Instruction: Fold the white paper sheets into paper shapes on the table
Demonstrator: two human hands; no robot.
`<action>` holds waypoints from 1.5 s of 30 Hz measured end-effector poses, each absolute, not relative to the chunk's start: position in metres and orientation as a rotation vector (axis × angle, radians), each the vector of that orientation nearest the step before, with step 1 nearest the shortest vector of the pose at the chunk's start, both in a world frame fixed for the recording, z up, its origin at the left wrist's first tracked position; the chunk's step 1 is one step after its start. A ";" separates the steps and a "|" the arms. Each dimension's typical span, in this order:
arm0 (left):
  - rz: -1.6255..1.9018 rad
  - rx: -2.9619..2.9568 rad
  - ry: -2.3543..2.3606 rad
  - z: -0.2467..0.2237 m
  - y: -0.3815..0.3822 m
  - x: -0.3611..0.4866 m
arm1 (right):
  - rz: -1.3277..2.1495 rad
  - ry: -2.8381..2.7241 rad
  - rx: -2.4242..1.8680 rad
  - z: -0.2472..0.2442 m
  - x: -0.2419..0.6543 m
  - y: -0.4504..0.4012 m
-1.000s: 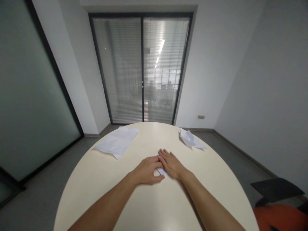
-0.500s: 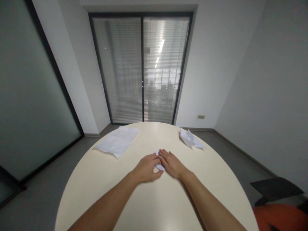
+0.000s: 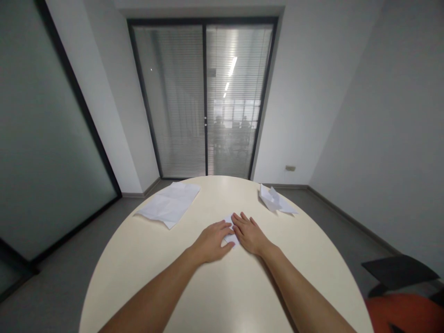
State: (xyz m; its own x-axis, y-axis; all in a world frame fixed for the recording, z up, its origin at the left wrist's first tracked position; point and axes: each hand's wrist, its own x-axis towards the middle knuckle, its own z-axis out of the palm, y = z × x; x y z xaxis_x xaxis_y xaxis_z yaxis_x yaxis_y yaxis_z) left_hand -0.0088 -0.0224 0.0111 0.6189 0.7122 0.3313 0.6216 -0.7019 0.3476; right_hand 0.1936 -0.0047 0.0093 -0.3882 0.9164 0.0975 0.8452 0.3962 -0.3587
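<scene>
A small piece of folded white paper (image 3: 229,238) lies on the round table under both hands, mostly covered by them. My left hand (image 3: 214,241) rests on its left side, with the thumb apart from the fingers and the fingertips on the paper. My right hand (image 3: 249,235) lies flat over the right side, its fingers stretched out and slightly spread. The fingertips of the two hands are close together over the paper.
The pale round table (image 3: 222,286) fills the foreground. A creased white sheet (image 3: 169,203) lies at its far left, and a folded paper shape (image 3: 275,201) at its far right. A chair with a red seat (image 3: 404,312) stands at the lower right.
My right hand has shifted slightly up and to the right, its fingers more spread, so a bit more of the paper shows. The left hand has barely moved.
</scene>
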 end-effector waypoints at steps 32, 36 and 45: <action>0.792 2.560 1.317 0.009 -0.017 -0.015 | 0.604 -2.301 -1.044 0.041 0.195 -0.017; 0.823 2.539 1.307 0.012 -0.015 -0.014 | 0.612 -2.291 -1.021 0.036 0.197 -0.015; 0.825 2.532 1.297 0.010 -0.014 -0.017 | 0.558 -2.279 -1.035 0.030 0.201 -0.012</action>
